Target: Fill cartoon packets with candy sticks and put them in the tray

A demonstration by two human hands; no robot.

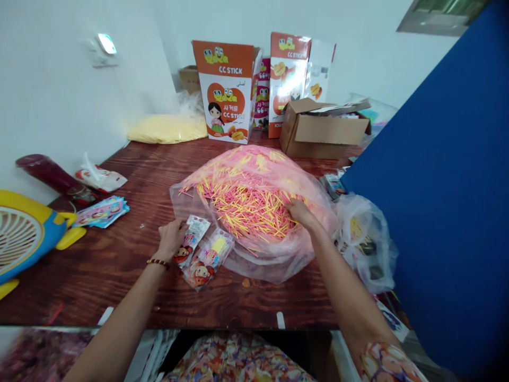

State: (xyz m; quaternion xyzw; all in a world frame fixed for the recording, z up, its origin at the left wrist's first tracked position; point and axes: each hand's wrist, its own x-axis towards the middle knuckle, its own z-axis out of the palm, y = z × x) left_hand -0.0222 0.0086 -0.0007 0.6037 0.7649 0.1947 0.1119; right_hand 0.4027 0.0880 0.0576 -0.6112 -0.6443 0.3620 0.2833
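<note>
A big clear plastic bag (278, 262) lies open on the dark wooden table (131, 233), full of thin pink and yellow sticks (250, 209). My right hand (300, 212) reaches into its right side, fingertips among the sticks; what they hold is hidden. Left of the bag, my left hand (173, 239) is closed at the edge of a small printed packet (194, 233). Beside that packet lies another printed packet (209, 260) with something yellow inside. A beaded bracelet is on my left wrist.
Behind stand a CC Stick box (226, 90), a taller box (288, 79) and an open brown carton (326, 132). On the left are a yellow-blue fan (27, 233), a dark red bottle (51, 172) and blue packets (103, 211). A white plastic bag (366, 239) sits by the blue panel (445, 201).
</note>
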